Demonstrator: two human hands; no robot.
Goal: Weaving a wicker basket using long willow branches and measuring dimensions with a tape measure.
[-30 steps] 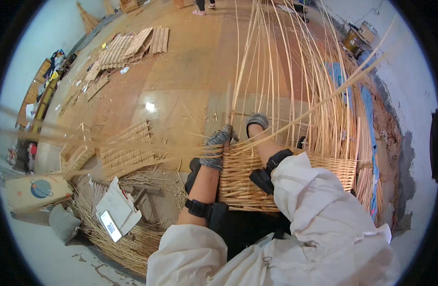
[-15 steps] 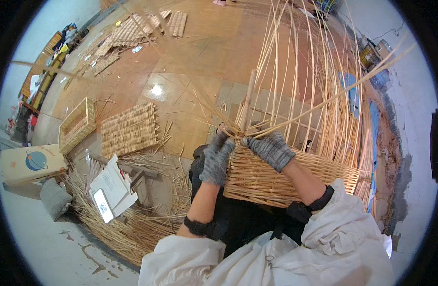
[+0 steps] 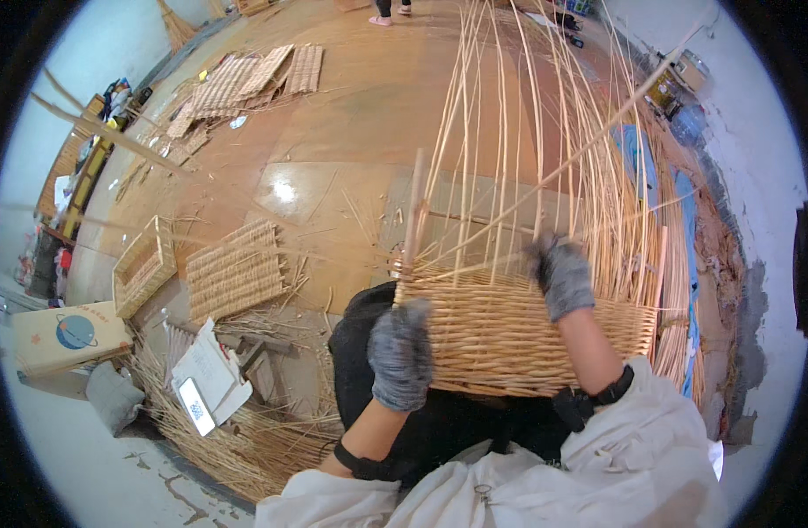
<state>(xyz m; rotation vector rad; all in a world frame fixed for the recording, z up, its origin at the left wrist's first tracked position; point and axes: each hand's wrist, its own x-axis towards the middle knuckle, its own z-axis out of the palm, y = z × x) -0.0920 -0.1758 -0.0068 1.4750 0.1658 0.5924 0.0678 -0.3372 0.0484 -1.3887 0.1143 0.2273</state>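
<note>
A partly woven wicker panel (image 3: pixel 500 330) leans over my dark-clothed lap, with long upright rods (image 3: pixel 500 176) fanning out from its far edge. A thicker stick (image 3: pixel 415 207) rises at its left corner. My left hand (image 3: pixel 401 356), in a grey knitted glove, is closed at the panel's left edge; its fingertips are hidden. My right hand (image 3: pixel 562 277), gloved alike, is above the panel's far edge among the rods. Motion smears its fingers, so I cannot tell whether it grips one. A long slanting rod (image 3: pixel 588 150) crosses the uprights near it.
To the left lie a flat woven mat (image 3: pixel 237 268), a shallow wicker tray (image 3: pixel 144 264), a carton (image 3: pixel 74 334), and papers with a phone (image 3: pixel 195 407) on top. Loose rods (image 3: pixel 237 449) cover the floor near them. More woven mats (image 3: pixel 254 79) and a person's feet (image 3: pixel 382 19) are farther off.
My hands, together at the panel's left corner before, have parted. The left has come down and nearer along the edge; the right has swung rightward. The bunched rods at the corner have spread apart.
</note>
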